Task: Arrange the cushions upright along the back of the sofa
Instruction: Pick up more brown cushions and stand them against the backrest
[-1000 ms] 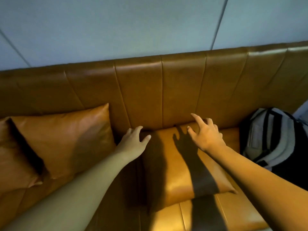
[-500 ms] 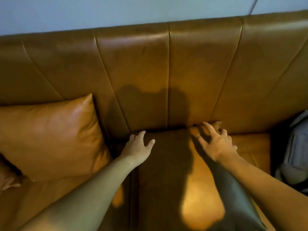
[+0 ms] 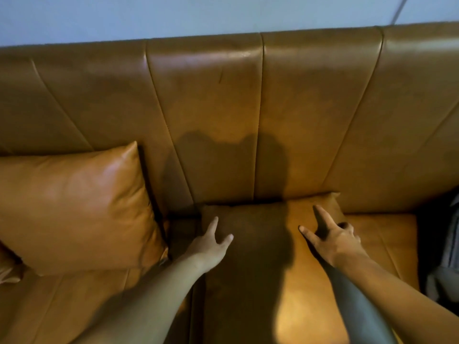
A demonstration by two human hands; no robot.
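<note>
Tan leather covers the whole working area: the sofa seat (image 3: 82,304) in the foreground, then the cushions, then the panelled sofa back (image 3: 203,115), with a pale wall (image 3: 173,13) beyond.

Nearest the camera, both forearms extend forward over the seat. The flat cushion (image 3: 305,306) lies face-down on the seat in the centre of the view, its far edge touching the base of the sofa back. This is the item that does not yet meet the task: it is lying flat, not upright.

The left hand (image 3: 210,247) is at the cushion's far left corner area, fingers spread wide and thumb out, grasping nothing. The right hand (image 3: 332,239) is near the far right corner, index finger and thumb extended wide, the other fingers curled under; it also grasps nothing. Whether either palm presses on the leather cannot be told. The wide spacing of the hands, one toward each far corner, suits a two-point grip, which is judged necessary to tip a broad, soft cushion without folding it.

Further left, the upright cushion (image 3: 74,207) already leans against the sofa back, showing the target posture. A sliver of another cushion (image 3: 7,269) shows at the left frame edge; its posture cannot be told.

At the right edge, a dark bag (image 3: 444,244) sits on the seat, near the flat cushion but apart from it. It limits spare room on that side.
</note>
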